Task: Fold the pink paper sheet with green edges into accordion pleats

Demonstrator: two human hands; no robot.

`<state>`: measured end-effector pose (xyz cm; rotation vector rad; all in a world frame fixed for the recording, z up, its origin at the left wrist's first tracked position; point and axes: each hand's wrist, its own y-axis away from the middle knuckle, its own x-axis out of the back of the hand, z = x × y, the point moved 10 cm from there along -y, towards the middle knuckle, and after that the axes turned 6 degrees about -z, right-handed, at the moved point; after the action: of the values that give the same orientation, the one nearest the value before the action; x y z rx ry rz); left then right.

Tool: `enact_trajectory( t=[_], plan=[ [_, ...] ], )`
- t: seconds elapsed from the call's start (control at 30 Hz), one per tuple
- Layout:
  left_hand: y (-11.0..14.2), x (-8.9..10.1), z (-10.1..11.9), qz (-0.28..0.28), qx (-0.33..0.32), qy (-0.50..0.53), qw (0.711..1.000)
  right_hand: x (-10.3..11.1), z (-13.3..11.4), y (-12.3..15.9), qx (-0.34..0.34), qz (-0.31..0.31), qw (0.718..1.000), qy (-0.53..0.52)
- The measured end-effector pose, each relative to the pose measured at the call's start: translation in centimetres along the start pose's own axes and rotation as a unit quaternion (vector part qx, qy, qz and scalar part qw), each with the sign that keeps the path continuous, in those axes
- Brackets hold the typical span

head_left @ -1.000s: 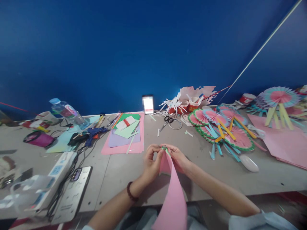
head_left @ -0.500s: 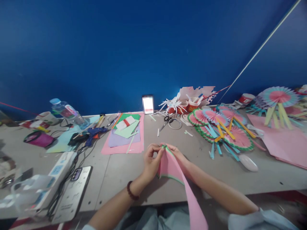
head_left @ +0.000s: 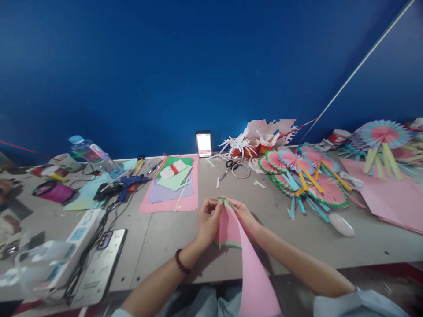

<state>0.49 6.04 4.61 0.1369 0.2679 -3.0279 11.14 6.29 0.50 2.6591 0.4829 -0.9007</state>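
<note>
Between my hands is a pink paper strip (head_left: 254,273) with green edges, part of it folded into pleats at its top end. My left hand (head_left: 209,220) pinches the pleated end from the left, thumb on the near side. From the right, my right hand (head_left: 243,215) closes its fingers on the same top edge. The unfolded length hangs down over the table's front edge toward my lap. Past my hands lie scissors (head_left: 226,169) with dark handles and a ring-shaped coil (head_left: 241,170).
Finished paper fans (head_left: 328,190) lie to the right, near a white oval object (head_left: 342,225) and pink sheets (head_left: 393,198). Coloured paper (head_left: 172,193), a blue glue gun (head_left: 127,187), a power strip (head_left: 77,246), a phone (head_left: 101,268) and a bottle (head_left: 95,156) are on the left.
The hanging paper has swung left and turned its broad pink face more toward me. Both hands have shifted slightly, still on the pleated end. A blurred hand shows at the far left edge.
</note>
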Motion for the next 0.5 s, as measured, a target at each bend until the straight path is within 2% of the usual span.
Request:
enact_trajectory(
  t=[0.3,0.5],
  plan=[
    [-0.2,-0.12,-0.76,-0.003,0.031,0.014,0.999,0.79,-0.73,-0.13,0.026,0.041,0.997,0.058],
    [0.2,-0.39,-0.83,-0.013,0.025,0.018,0.999,0.83,-0.72,0.03,0.038,0.047,0.997,0.048]
  ],
)
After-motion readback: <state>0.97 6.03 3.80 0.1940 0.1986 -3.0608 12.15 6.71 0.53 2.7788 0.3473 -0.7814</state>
